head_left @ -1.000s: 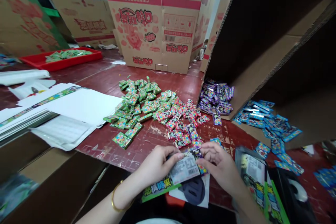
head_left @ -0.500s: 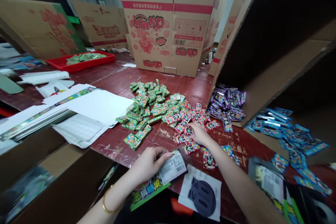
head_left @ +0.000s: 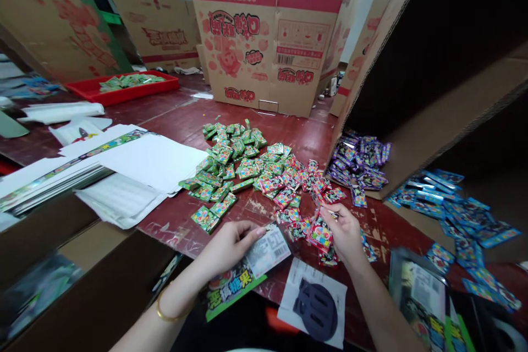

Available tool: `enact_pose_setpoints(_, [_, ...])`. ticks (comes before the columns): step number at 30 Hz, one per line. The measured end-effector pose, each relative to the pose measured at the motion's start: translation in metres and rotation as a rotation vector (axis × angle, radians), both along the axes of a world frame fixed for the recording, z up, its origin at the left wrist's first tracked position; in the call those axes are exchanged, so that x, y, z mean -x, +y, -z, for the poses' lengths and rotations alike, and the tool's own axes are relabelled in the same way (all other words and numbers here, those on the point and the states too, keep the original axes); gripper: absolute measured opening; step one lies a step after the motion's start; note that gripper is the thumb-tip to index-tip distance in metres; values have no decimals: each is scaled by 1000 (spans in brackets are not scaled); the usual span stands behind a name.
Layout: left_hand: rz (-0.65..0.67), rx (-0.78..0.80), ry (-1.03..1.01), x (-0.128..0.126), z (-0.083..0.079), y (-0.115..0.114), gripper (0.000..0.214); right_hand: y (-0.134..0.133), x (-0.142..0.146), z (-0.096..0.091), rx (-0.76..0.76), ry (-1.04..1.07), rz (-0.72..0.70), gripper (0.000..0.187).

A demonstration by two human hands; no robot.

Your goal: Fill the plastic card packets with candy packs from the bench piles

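My left hand [head_left: 236,245] is closed on a printed candy bag [head_left: 235,292], black and green with a white label panel, at the table's front edge. My right hand [head_left: 345,231] pinches a small red candy packet [head_left: 320,234] between thumb and fingers, just above the table. Beneath and beyond it lie more red candy packets [head_left: 284,198], joining a heap of green candy packets [head_left: 231,157]. A white sheet [head_left: 289,297] with a dark, round slotted object [head_left: 317,311] on it lies between my forearms.
Purple packets [head_left: 363,159] and blue packets [head_left: 462,225] spill from cardboard boxes on the right. More printed bags [head_left: 429,297] lie at lower right. White papers [head_left: 157,162] and a red tray [head_left: 82,91] stand left; a tall carton [head_left: 264,60] rises behind.
My right hand has come off the red heap, moving right and nearer to me, and now holds a red candy packet. My left hand keeps the bag in nearly the same place.
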State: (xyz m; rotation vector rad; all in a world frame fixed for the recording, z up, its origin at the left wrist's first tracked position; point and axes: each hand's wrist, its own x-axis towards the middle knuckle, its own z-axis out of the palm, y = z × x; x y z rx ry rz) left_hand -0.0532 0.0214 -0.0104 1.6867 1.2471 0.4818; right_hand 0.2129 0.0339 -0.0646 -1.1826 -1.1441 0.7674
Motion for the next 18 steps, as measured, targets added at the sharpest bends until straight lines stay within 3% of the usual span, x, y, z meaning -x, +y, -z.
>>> enact_pose_setpoints(2, [48, 26, -16, -7, -2, -1, 49, -9, 9, -7, -13, 31, 61, 22])
enact_pose_setpoints(4, [96, 57, -51, -14, -5, -3, 51, -14, 17, -17, -60, -28, 17, 16])
enact_pose_setpoints(7, [120, 47, -84, -22, -11, -4, 49, -18, 21, -27, -119, -221, -281, 13])
enact_pose_setpoints(9, [113, 15, -65, -25, -13, -5, 47, -20, 20, -27, -112, -221, -390, 10])
enact_pose_setpoints(11, [96, -7, -36, -27, -14, -5, 48, -22, 18, -22, -76, -96, -369, 6])
enact_pose_setpoints(13, [84, -18, -12, -28, -12, -6, 49, -24, 17, -16, -26, 22, -328, 21])
enact_pose_setpoints(18, [104, -56, 1, -32, -6, -8, 49, -30, 24, -7, 15, -52, -375, 11])
